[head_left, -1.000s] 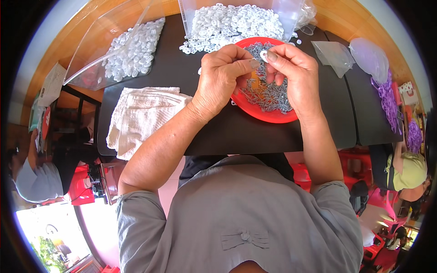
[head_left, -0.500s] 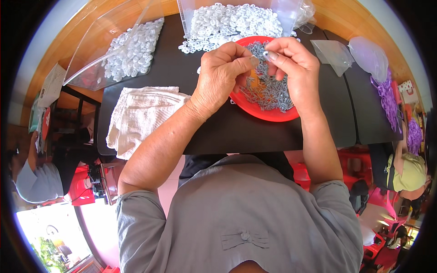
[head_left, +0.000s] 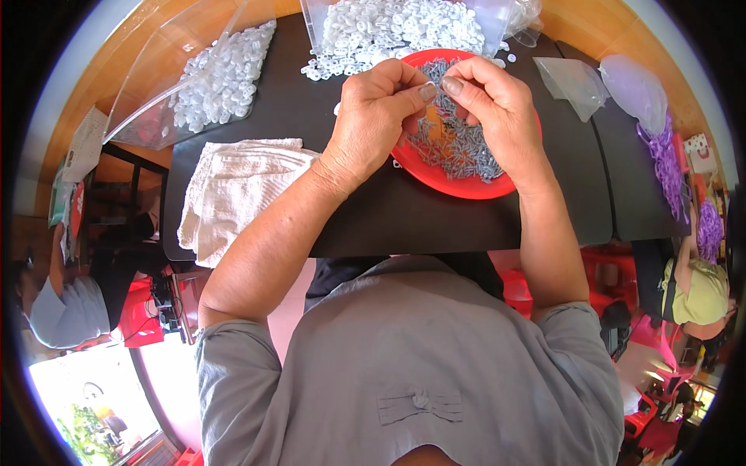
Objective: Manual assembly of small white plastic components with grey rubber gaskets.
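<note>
Over a red plastic dish (head_left: 443, 186), my two hands meet, fingertips almost touching. My left hand (head_left: 377, 109) is closed in a pinch of thumb and forefinger. Facing it, my right hand (head_left: 505, 116) pinches too, its thumb laid against the bent forefinger. A tiny whitish bit shows between the fingertips, too small to name. Many small grey, screw-like pieces (head_left: 470, 155) lie in the dish, partly hidden by my hands. Beyond it, small white plastic pieces with holes (head_left: 404, 27) fill a clear bin and spill out onto the dark table (head_left: 420, 233).
More white pieces (head_left: 221, 81) lie in a clear container at the left. A folded cream cloth (head_left: 241, 186) rests near the left table edge. Clear plastic bags (head_left: 571, 85) and purple strands (head_left: 664, 171) are at the right. Other people sit at both sides.
My right hand has moved left, bringing its fingertips up against the left hand's. The shiny bit seen at my right fingertips is now mostly hidden between both hands. The view has shifted slightly.
</note>
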`<action>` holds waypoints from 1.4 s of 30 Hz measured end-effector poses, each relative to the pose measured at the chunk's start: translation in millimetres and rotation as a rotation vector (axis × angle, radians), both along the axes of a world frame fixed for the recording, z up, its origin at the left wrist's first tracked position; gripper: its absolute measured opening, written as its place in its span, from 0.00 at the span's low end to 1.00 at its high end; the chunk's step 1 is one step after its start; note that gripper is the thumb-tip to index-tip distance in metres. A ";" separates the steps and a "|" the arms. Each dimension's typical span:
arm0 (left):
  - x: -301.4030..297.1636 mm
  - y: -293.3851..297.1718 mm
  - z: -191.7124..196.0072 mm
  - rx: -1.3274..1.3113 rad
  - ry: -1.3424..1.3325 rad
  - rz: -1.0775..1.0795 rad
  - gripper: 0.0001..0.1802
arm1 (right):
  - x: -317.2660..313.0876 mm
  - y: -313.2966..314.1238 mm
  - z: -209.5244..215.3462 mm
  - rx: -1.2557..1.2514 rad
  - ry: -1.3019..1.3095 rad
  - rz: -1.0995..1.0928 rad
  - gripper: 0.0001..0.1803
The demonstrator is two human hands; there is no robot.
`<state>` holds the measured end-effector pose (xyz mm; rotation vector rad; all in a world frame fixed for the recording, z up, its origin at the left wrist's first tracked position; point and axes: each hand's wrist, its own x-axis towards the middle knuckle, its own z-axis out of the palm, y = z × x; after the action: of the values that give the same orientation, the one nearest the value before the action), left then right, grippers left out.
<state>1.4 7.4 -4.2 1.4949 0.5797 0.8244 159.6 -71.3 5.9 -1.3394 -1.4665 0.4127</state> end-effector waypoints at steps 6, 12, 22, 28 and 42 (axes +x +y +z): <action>1.2 -2.2 -0.8 0.005 -0.020 -0.010 0.05 | 0.3 0.9 -0.7 -0.008 -0.001 -0.018 0.07; 0.8 -4.8 -0.1 -0.028 -0.011 0.008 0.05 | -1.9 1.6 -9.1 0.064 -0.106 -0.015 0.05; 1.5 -4.2 -8.2 -0.109 -0.008 0.070 0.05 | -13.6 7.2 -20.8 0.188 -0.212 -0.073 0.02; 2.2 -5.1 -7.4 -0.218 0.009 0.089 0.06 | -14.4 11.0 -27.4 0.218 -0.235 -0.057 0.03; 1.3 1.1 -4.6 -0.213 -0.050 0.078 0.06 | -13.8 10.2 -25.9 0.146 -0.126 -0.065 0.03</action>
<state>2.7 8.5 -8.9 1.2602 0.6706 0.8313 145.8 -61.1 -20.0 -1.3111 -1.5221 0.1783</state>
